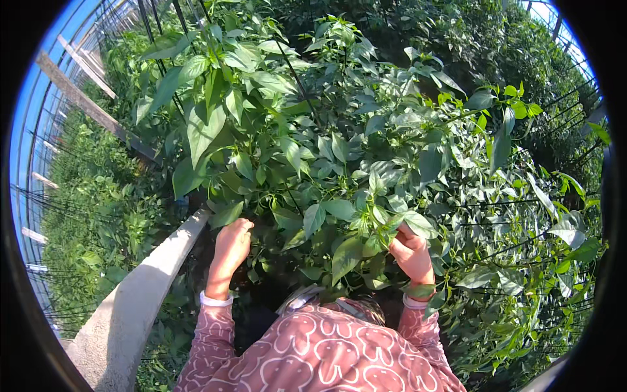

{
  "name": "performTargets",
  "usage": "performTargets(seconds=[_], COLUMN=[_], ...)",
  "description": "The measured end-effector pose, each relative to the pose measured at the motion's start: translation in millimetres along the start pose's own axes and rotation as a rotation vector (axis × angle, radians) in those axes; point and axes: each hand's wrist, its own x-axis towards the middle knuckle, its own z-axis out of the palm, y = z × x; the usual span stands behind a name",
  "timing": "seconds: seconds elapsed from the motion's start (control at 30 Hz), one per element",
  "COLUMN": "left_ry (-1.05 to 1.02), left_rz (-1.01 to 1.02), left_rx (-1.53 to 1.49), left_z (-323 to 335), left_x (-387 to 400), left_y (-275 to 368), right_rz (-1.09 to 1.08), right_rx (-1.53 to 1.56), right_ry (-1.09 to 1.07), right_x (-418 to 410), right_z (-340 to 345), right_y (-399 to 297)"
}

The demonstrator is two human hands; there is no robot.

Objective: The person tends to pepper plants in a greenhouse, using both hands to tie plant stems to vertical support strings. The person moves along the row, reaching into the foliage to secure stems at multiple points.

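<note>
My left hand (232,249) is raised among the foliage, its fingers curled just below a broad green leaf (228,214). Whether anything lies in those fingers cannot be seen. On the other side, my right hand (414,255) is closed at the edge of a leafy shoot (370,223), seemingly pinching it; a pale leaf (420,224) covers part of the fingertips. Both hands are bare below white cuffs. Between them stand dense green plants (313,215), which look like pepper plants, with glossy pointed leaves. Taller stems (210,98) rise beyond my left hand.
A pale concrete post (142,294) slants up close beside my left arm. Dark support strings (296,73) run down through the plants. More posts (93,105) and a framework stand at far left. Thick foliage (509,294) crowds my right side.
</note>
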Motion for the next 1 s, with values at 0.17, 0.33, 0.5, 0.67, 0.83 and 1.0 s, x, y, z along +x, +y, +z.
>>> performTargets(seconds=[0.17, 0.33, 0.5, 0.67, 0.83, 1.0], left_ry=[-0.228, -0.138, -0.102, -0.040, 0.026, 0.128], left_rz=[-0.247, -0.009, 0.042, 0.224, 0.303, 0.159], left_rx=[-0.398, -0.745, -0.656, -0.488, -0.413, -0.213], left_z=[-42.8, -32.2, -7.2, 20.0, 46.2, 64.0], left_x=[-34.5, -11.8, 37.4, 72.1, 95.9, 131.7], left_y=[61.8, 126.3, 154.3, 164.0, 155.9, 132.8], right_rz=[-0.083, -0.675, -0.617, -0.304, -0.237, -0.098], right_rx=[-0.360, -0.806, -1.109, -0.625, -0.240, -0.245], right_ry=[0.073, 0.344, 0.288, 0.431, 0.408, 0.497], right_x=[14.1, 46.5, 92.0, 183.6, 213.5, 196.6], right_z=[-12.5, 30.9, 49.0, 14.2, -38.8, -59.2], right_y=[12.8, 34.6, 7.7, -17.3, -32.8, -28.4])
